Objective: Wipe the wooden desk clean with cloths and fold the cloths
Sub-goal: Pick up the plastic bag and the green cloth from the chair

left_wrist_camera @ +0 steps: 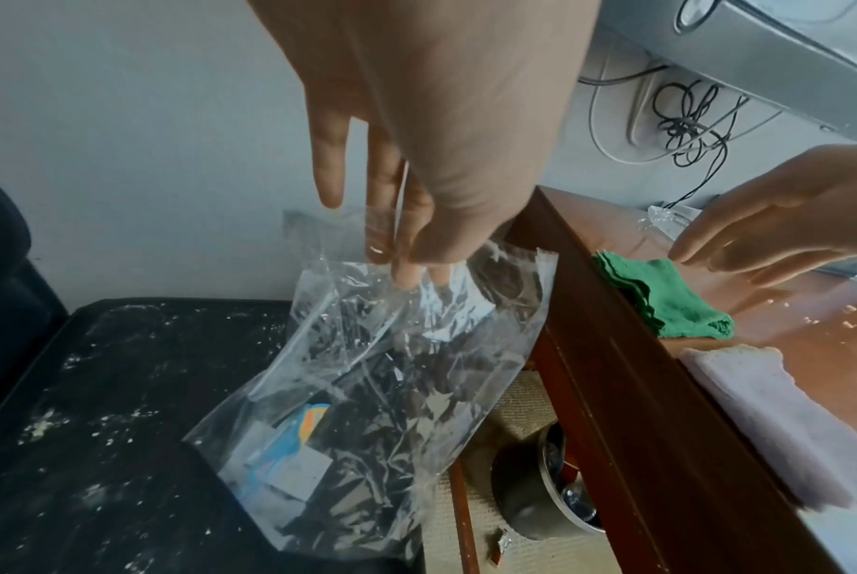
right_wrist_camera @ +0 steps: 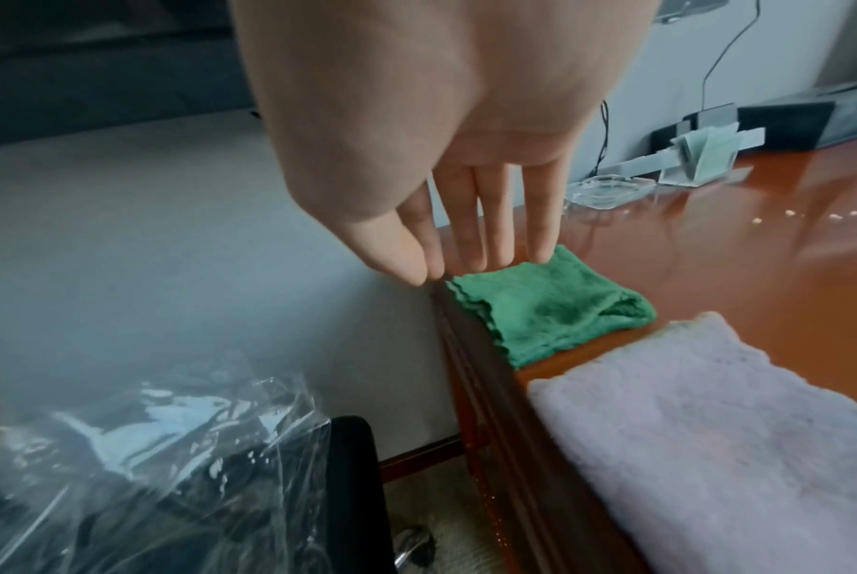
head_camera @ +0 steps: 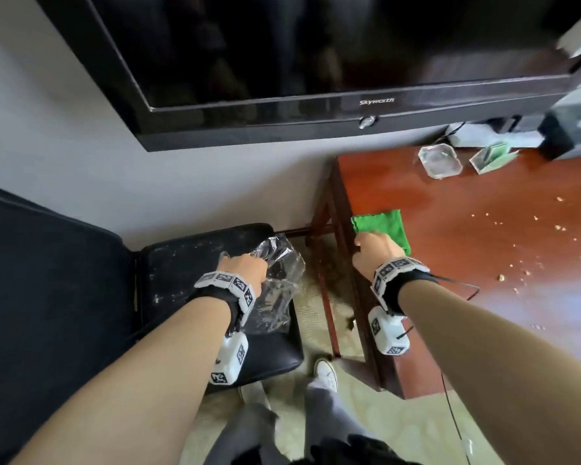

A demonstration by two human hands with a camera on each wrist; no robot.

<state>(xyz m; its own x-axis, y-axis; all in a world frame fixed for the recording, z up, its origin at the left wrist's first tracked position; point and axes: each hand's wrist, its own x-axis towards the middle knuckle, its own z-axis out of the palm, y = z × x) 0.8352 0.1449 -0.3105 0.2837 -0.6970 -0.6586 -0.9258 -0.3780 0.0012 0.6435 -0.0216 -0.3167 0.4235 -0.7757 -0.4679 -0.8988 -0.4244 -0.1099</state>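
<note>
Right hand (right_wrist_camera: 446, 163) above green cloth (right_wrist_camera: 549, 307) (folded), desk (head_camera: 467, 236) edge

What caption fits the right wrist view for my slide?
Right hand, fingers straight, reaches down to the folded green cloth at the wooden desk edge, beside a pale cloth.

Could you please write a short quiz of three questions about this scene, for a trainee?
1. True or false: the green cloth lies folded at the desk edge.
2. What does the left hand pinch?
3. The right hand is: A) gripping the pale cloth; B) open above the green cloth; C) holding the clear dish.

Key: 1 true. 2 the plastic bag. 3 B.
</note>
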